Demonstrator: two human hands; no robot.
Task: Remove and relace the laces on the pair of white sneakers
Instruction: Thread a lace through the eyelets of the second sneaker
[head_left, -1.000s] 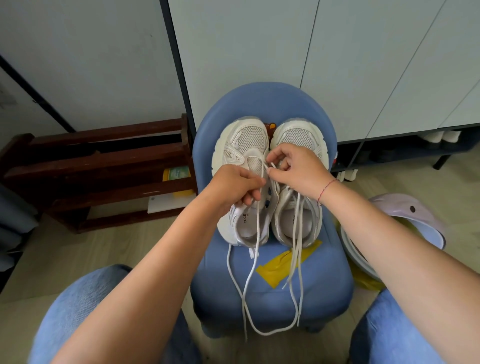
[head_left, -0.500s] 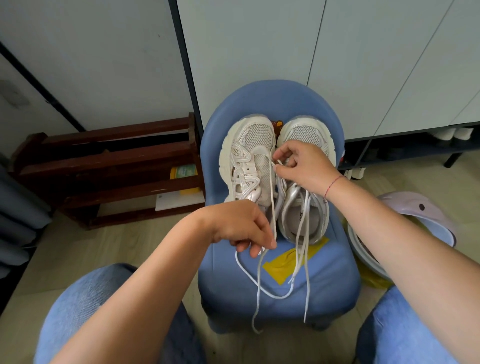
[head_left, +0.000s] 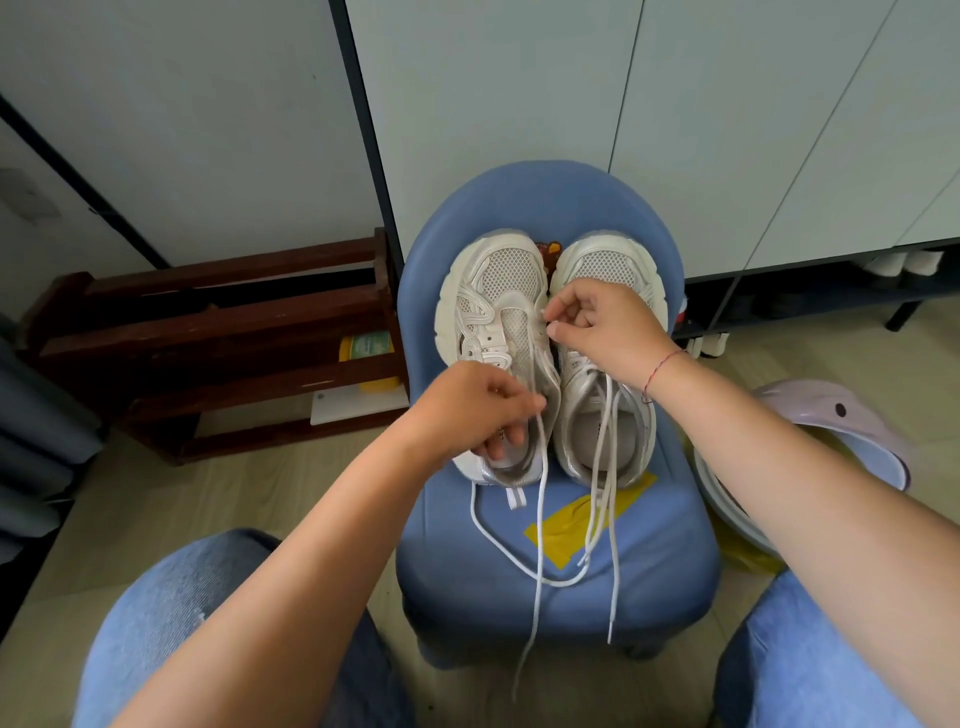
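Two white sneakers stand side by side on a small blue chair (head_left: 670, 582), toes pointing away from me. The left sneaker (head_left: 493, 291) has its lace (head_left: 540, 525) mostly pulled out, trailing down over the seat edge. My left hand (head_left: 478, 410) is over that shoe's heel opening, pinching a strand of this lace. My right hand (head_left: 602, 327) rests between the shoes near the left shoe's upper eyelets, fingertips pinched on the lace there. The right sneaker (head_left: 608, 265) is partly hidden by my right hand; its loose laces (head_left: 613, 519) hang down over the seat.
A yellow tape patch (head_left: 566, 530) is on the seat. A dark wooden rack (head_left: 218, 343) stands to the left, a lilac basin (head_left: 831, 415) on the floor to the right. White cabinet doors (head_left: 519, 104) are behind. My denim-clad knees (head_left: 171, 613) frame the chair.
My left hand went down toward the seat front drawing lace out, then came back up to the left shoe's heel. My right hand stayed at the eyelets.
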